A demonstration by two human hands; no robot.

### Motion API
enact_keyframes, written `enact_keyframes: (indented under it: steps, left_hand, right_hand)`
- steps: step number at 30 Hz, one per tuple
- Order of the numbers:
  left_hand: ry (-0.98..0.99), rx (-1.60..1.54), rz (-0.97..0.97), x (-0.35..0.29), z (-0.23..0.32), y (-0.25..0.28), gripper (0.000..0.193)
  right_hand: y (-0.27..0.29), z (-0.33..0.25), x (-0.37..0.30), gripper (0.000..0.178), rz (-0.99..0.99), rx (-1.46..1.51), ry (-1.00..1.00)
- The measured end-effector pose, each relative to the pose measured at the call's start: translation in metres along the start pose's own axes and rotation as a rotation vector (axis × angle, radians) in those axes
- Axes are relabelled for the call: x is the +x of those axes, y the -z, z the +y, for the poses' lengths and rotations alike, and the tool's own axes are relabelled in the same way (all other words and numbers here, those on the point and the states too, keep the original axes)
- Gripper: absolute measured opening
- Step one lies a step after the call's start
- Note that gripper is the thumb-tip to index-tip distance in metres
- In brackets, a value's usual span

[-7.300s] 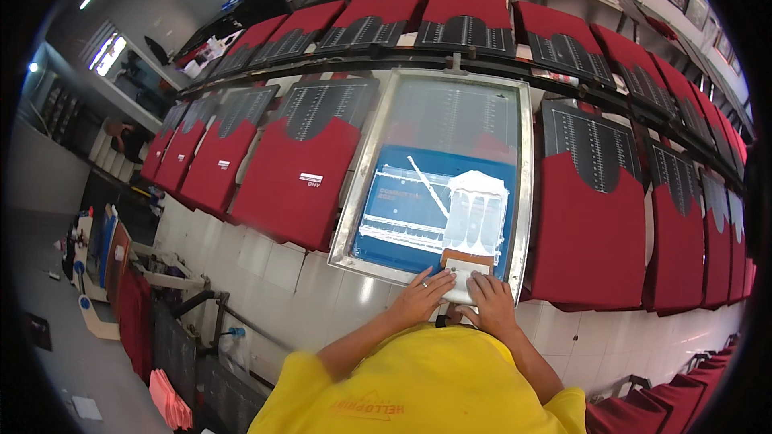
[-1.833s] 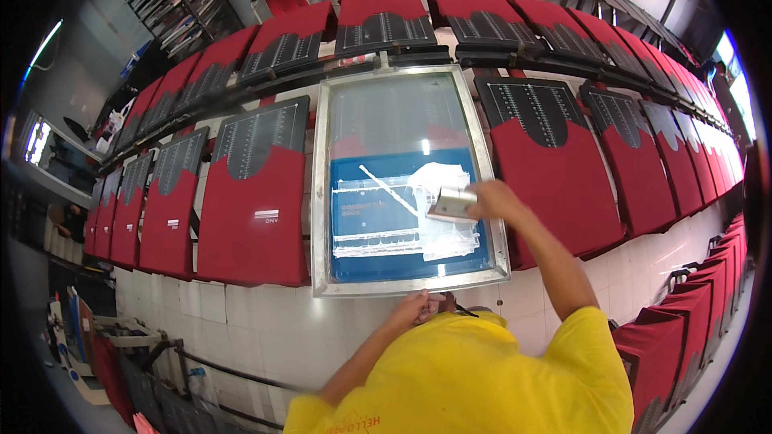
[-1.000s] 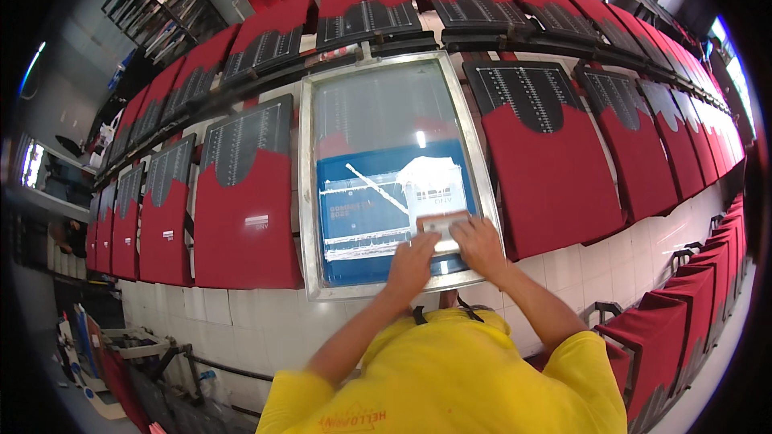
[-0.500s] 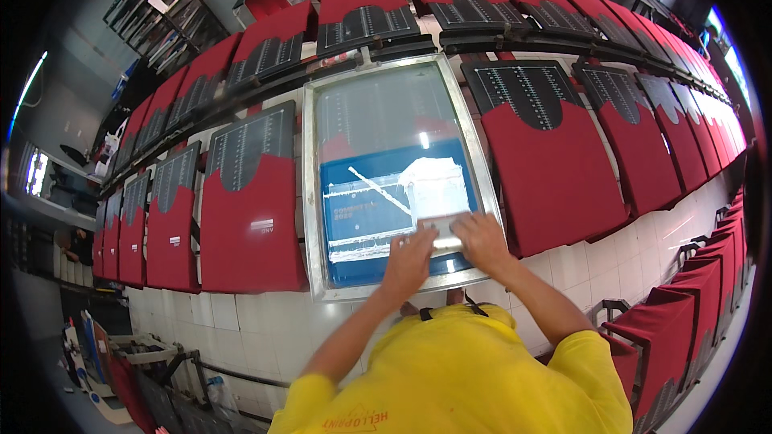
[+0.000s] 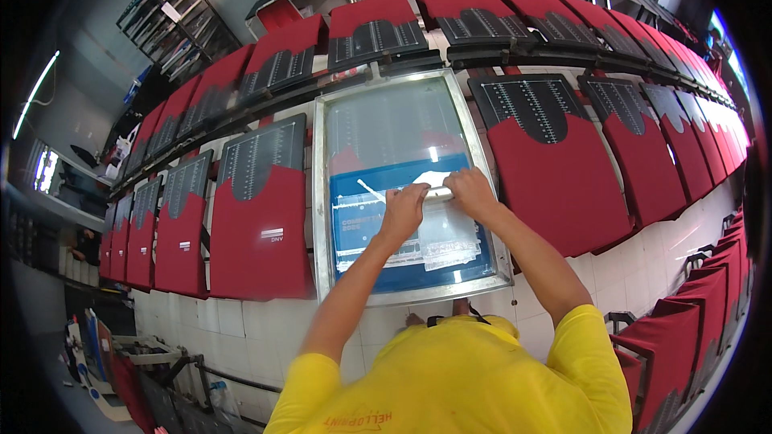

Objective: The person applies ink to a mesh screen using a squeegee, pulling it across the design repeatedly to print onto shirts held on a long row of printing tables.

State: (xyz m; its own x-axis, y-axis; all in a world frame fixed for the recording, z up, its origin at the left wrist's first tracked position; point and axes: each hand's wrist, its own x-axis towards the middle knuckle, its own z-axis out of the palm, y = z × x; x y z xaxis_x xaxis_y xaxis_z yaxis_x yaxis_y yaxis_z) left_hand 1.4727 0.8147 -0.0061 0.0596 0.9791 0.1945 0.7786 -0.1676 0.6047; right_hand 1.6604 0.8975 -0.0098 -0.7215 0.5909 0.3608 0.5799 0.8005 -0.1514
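Observation:
A silk screen in a metal frame lies over one of the pallets, its near half coated blue. Both my hands grip a light-coloured squeegee that stands on the blue part, right of its middle. Fingers of my left hand wrap the squeegee's left end, and my right hand is closed round its right end. White ink shows just beyond the squeegee. A thin whitish film covers the mesh on its near side. My hands hide part of the squeegee.
Red shirts on dark pallets stand in a row on both sides, one at left with a small white print, another at right. A second row runs behind. More red-covered pallets are at the lower right. A rack stands far left.
Both hands and the squeegee have moved away from me across the screen. The white ink patch now lies beyond the squeegee, and a thin film shows behind it. The view has tilted slightly.

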Motion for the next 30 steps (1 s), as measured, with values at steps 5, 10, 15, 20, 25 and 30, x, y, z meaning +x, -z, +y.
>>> enact_keyframes:
  steps: [5, 10, 15, 20, 25, 30]
  left_hand:
    - [-0.099, -0.047, 0.131, -0.025, 0.028, 0.012, 0.026]
    - [-0.122, 0.052, 0.068, -0.111, 0.065, 0.0, 0.037]
    - [-0.099, 0.029, -0.051, -0.167, 0.077, -0.025, 0.042]
    - [-0.148, 0.136, -0.065, -0.19, 0.072, -0.043, 0.047]
    - [-0.155, 0.132, -0.021, -0.197, 0.074, -0.054, 0.049]
    - [-0.108, 0.024, 0.035, -0.198, 0.07, -0.048, 0.046]
  right_hand:
    - [0.036, -0.013, -0.014, 0.006, 0.052, -0.001, 0.044]
    - [0.053, -0.06, -0.09, 0.011, 0.09, 0.038, 0.057]
    - [0.044, -0.084, -0.15, 0.03, -0.002, 0.042, 0.076]
    - [0.043, -0.086, -0.169, 0.059, -0.188, 0.115, 0.067]
    - [0.053, -0.083, -0.173, 0.063, -0.219, 0.219, 0.083]
    - [0.052, -0.064, -0.177, 0.051, -0.065, 0.423, -0.036]
